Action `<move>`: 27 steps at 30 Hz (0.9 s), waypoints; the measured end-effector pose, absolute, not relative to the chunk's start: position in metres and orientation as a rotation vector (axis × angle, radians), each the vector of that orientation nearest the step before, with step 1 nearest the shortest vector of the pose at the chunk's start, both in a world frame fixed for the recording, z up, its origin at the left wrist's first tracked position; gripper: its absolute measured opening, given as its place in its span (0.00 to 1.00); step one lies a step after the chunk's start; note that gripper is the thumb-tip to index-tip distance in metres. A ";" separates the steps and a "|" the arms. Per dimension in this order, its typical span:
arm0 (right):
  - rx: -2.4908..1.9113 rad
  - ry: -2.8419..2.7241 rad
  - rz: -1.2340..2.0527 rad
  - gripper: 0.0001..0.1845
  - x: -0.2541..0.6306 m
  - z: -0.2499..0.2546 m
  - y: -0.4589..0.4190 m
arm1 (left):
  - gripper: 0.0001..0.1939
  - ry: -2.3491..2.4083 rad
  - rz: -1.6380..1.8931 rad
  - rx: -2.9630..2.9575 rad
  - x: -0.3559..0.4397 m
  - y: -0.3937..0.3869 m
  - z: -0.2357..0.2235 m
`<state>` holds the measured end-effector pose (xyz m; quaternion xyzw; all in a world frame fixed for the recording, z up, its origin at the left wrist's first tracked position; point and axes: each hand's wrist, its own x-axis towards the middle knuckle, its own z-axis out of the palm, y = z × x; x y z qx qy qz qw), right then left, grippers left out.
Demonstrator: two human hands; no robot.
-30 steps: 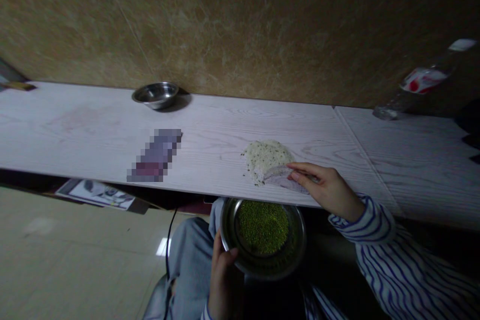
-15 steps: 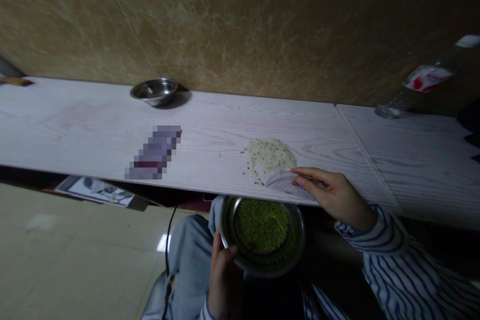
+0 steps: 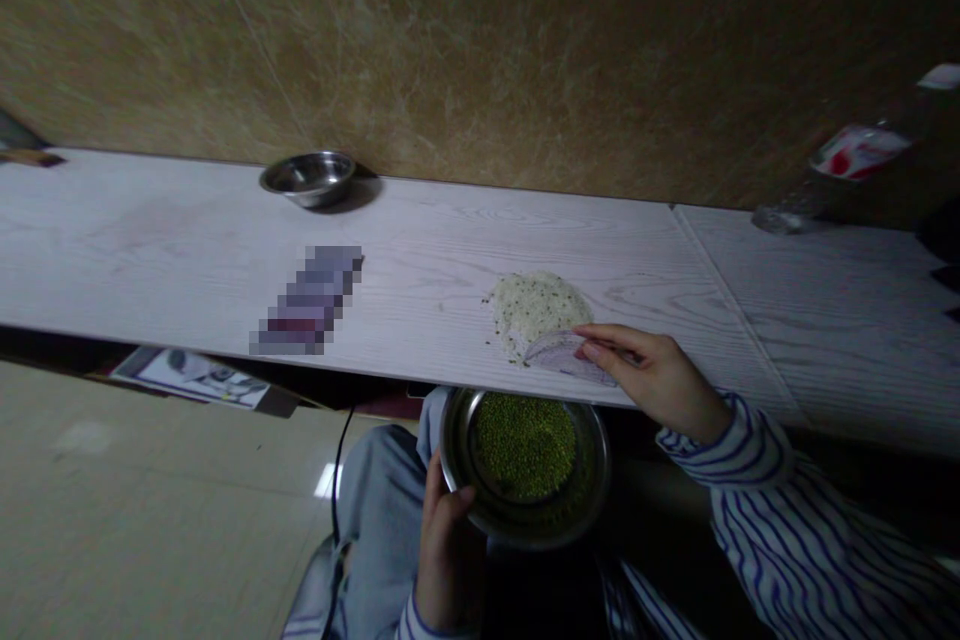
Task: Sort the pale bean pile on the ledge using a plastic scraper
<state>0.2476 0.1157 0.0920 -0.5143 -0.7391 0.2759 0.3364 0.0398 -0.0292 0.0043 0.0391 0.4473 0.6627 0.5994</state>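
Rice point(image 3: 536, 305), where's that?

Heaped in a low mound on the white wood table point(image 3: 150, 260), right of centre, near the front edge, with dark specks through it.

And the right hand point(image 3: 652, 375)?

Just beside the mound, fingers together and lying across a curved, pale sheet point(image 3: 559, 360) that touches the rice. Can't tell if it's actually gripped, since the thumb's out of sight.

Left hand point(image 3: 446, 545)?

Clamped on the rim of a steel bowl point(image 3: 555, 523) at the bottom centre of the frame, just off the table edge. Mung beans point(image 3: 523, 445) fill its middle.

Anything else up there?

A small bowl point(image 3: 307, 178) against the wall at upper left, a blurred patch point(image 3: 307, 300) on the table, and a bottle point(image 3: 855, 155) lying at upper right.
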 end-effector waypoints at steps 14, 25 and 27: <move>-1.320 -1.895 0.831 0.14 0.253 0.092 0.109 | 0.28 1.019 1.549 0.090 0.040 -0.028 -0.001; -1.326 -1.906 0.839 0.14 0.242 0.092 0.109 | 0.30 1.031 1.539 0.075 0.040 -0.028 -0.007; -1.315 -1.918 0.827 0.14 0.242 0.093 0.109 | 0.29 1.027 1.546 0.072 0.040 -0.028 -0.008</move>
